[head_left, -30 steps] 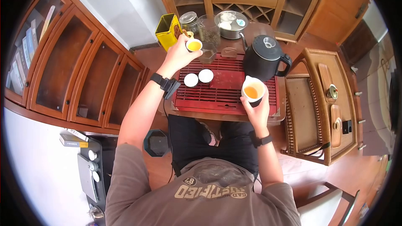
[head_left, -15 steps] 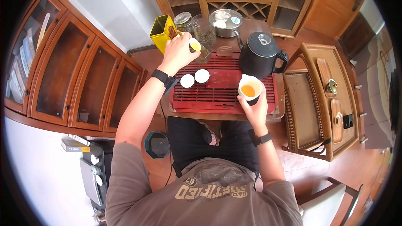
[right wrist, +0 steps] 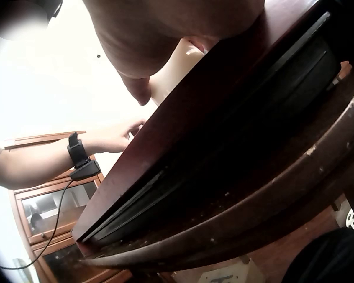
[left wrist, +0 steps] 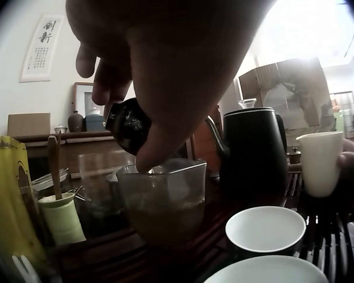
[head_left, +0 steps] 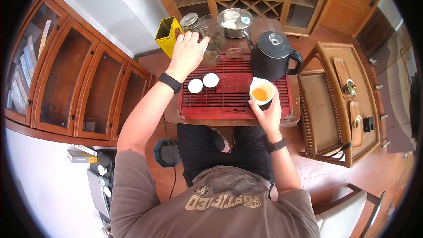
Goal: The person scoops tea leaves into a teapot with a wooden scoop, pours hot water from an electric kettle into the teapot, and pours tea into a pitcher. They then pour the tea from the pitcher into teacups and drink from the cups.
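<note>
My left hand (head_left: 186, 55) pinches a small dark-outside teacup (left wrist: 128, 127), tipped on its side over a clear glass bowl (left wrist: 165, 206) behind the left of the tea tray. In the head view the hand hides most of this cup. Cloudy, brownish liquid shows in the bowl. My right hand (head_left: 270, 115) grips a white pitcher (head_left: 257, 84) with amber tea in it, upright at the tray's right front. Two white-lined teacups (head_left: 195, 86) stand side by side on the red slatted tea tray (head_left: 207, 112), nearer me than the left hand.
A black kettle (head_left: 274, 57) stands at the tray's right back. Behind the left hand are a yellow tin (head_left: 165, 39), a lidded jar (head_left: 189, 20) and a glass container of dark leaves (head_left: 216, 33). A lidded pot (head_left: 238, 28) sits farther back. A rattan cart (head_left: 321, 119) is at the right.
My left hand has turned over, tipping the teacup of yellow tea from upright to on its side above the glass bowl. The right hand keeps holding the pitcher.
</note>
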Demonstrator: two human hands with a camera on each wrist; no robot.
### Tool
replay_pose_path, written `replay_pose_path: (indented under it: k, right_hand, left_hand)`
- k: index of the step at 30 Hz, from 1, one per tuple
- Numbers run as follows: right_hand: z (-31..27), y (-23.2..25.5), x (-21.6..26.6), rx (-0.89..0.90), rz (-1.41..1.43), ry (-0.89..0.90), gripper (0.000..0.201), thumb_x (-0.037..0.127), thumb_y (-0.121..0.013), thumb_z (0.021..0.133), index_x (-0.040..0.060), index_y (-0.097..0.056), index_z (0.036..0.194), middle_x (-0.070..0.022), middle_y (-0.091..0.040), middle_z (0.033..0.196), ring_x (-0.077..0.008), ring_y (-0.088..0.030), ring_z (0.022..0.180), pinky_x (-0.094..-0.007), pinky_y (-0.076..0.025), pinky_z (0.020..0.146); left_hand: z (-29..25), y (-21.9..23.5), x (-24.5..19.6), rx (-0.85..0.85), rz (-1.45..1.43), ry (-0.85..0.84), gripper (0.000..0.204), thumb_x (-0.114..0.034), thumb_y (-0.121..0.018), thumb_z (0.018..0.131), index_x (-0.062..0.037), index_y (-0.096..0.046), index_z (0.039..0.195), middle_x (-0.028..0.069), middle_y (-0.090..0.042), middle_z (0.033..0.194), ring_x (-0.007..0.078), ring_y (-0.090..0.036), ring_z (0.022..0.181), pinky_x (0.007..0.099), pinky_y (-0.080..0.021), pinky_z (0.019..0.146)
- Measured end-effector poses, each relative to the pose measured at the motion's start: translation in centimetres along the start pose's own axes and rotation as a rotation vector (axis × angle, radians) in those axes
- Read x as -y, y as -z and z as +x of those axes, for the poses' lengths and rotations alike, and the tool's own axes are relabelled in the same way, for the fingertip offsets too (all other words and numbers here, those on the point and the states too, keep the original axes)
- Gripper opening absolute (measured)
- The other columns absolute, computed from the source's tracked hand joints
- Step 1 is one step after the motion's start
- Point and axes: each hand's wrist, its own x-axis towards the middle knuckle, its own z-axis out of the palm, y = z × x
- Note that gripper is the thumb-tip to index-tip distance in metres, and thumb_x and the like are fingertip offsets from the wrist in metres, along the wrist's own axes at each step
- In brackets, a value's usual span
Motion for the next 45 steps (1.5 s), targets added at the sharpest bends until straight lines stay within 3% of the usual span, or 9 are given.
replay_pose_path:
  k: [8, 11, 14, 16, 20, 26, 31, 35, 45]
  right_hand:
    - [0.0, 0.1, 0.1, 0.006, -0.008, -0.005, 0.086, 0.028, -0.092, 0.078, -0.0038, -0.048, 0.145, -0.0227, -0.063, 0.134, -0.0367, -0.064, 0.124, -0.0423, -0.05, 0.105]
    - [0.1, 0.0, -0.1, 0.008, -0.012, 0.014, 0.087, 0.028, -0.092, 0.078, -0.004, -0.047, 0.145, -0.0229, -0.063, 0.134, -0.0368, -0.064, 0.124, -0.0424, -0.05, 0.105]
    - [-0.1, 0.1, 0.2, 0.003, -0.028, -0.004, 0.087, 0.028, -0.092, 0.078, -0.0043, -0.047, 0.146, -0.0229, -0.064, 0.134, -0.0366, -0.064, 0.123, -0.0425, -0.05, 0.105]
    - [-0.1, 0.0, 0.3, -0.01, -0.022, -0.001, 0.087, 0.028, -0.092, 0.078, -0.0044, -0.047, 0.145, -0.0227, -0.064, 0.133, -0.0363, -0.065, 0.123, -0.0424, -0.05, 0.104]
    - [0.0, 0.0, 0.4, 0.005, -0.015, -0.001, 0.087, 0.027, -0.091, 0.078, -0.004, -0.047, 0.146, -0.0223, -0.065, 0.132, -0.0361, -0.065, 0.122, -0.0421, -0.05, 0.104]
    - [0.0, -0.1, 0.3, 0.024, -0.009, -0.01, 0.086, 0.027, -0.091, 0.078, -0.0026, -0.047, 0.146, -0.0218, -0.064, 0.133, -0.0362, -0.065, 0.122, -0.0422, -0.05, 0.104]
    - [-0.2, -0.3, -0.1, 0.005, -0.01, -0.024, 0.087, 0.027, -0.091, 0.078, -0.0012, -0.046, 0.147, -0.0208, -0.063, 0.136, -0.0352, -0.063, 0.125, -0.0423, -0.05, 0.105]
    - [-0.2, -0.4, 0.2, -0.006, -0.03, -0.031, 0.086, 0.024, -0.092, 0.078, -0.0009, -0.046, 0.147, -0.0203, -0.064, 0.135, -0.0335, -0.064, 0.124, -0.0418, -0.049, 0.106]
    - [-0.2, -0.5, 0.1, -0.008, -0.017, -0.015, 0.084, 0.023, -0.091, 0.079, -0.0011, -0.047, 0.147, -0.0198, -0.063, 0.135, -0.0327, -0.063, 0.126, -0.0417, -0.048, 0.108]
  left_hand:
    - [-0.2, -0.6, -0.4, -0.113, 0.054, -0.072, 0.049, -0.017, -0.082, 0.077, -0.0163, -0.067, 0.125, 0.0072, -0.062, 0.108, 0.0269, -0.059, 0.104, 0.0406, -0.045, 0.085]
    - [-0.3, 0.3, -0.9, -0.039, -0.067, 0.01, 0.051, -0.021, -0.083, 0.078, -0.0125, -0.065, 0.125, 0.0079, -0.064, 0.111, 0.028, -0.06, 0.107, 0.0412, -0.046, 0.087]
    - [-0.6, -0.2, -1.3, -0.148, -0.289, 0.102, 0.054, -0.028, -0.086, 0.079, -0.0075, -0.063, 0.123, 0.0104, -0.065, 0.113, 0.0306, -0.061, 0.11, 0.0426, -0.047, 0.092]
    - [-0.7, 0.3, -2.1, -0.093, -0.497, 0.289, 0.058, -0.035, -0.088, 0.079, -0.0043, -0.062, 0.12, 0.013, -0.066, 0.113, 0.0334, -0.062, 0.112, 0.0439, -0.048, 0.096]
    - [-2.3, 2.3, -5.5, -0.108, -0.681, 0.313, 0.055, -0.038, -0.088, 0.079, -0.0052, -0.064, 0.116, 0.0131, -0.065, 0.109, 0.0346, -0.062, 0.108, 0.0441, -0.049, 0.096]
    - [-5.4, 0.2, -10.5, 0.037, -0.668, 0.175, 0.05, -0.032, -0.086, 0.078, -0.0053, -0.065, 0.115, 0.0114, -0.063, 0.107, 0.0314, -0.06, 0.104, 0.044, -0.045, 0.091]
    - [-6.2, -1.6, -11.5, 0.008, -0.478, 0.152, 0.048, -0.026, -0.084, 0.075, -0.0045, -0.066, 0.113, 0.0108, -0.061, 0.106, 0.0298, -0.057, 0.107, 0.0434, -0.043, 0.09]
    - [-6.6, -1.0, -11.3, 0.061, -0.45, 0.182, 0.062, -0.029, -0.085, 0.077, -0.0023, -0.065, 0.129, 0.0127, -0.061, 0.121, 0.0307, -0.054, 0.117, 0.043, -0.041, 0.095]
    - [-11.7, -0.4, -6.7, -0.053, -0.471, 0.462, 0.06, -0.033, -0.083, 0.084, -0.0062, -0.06, 0.133, 0.0122, -0.062, 0.128, 0.0321, -0.054, 0.124, 0.046, -0.04, 0.102]
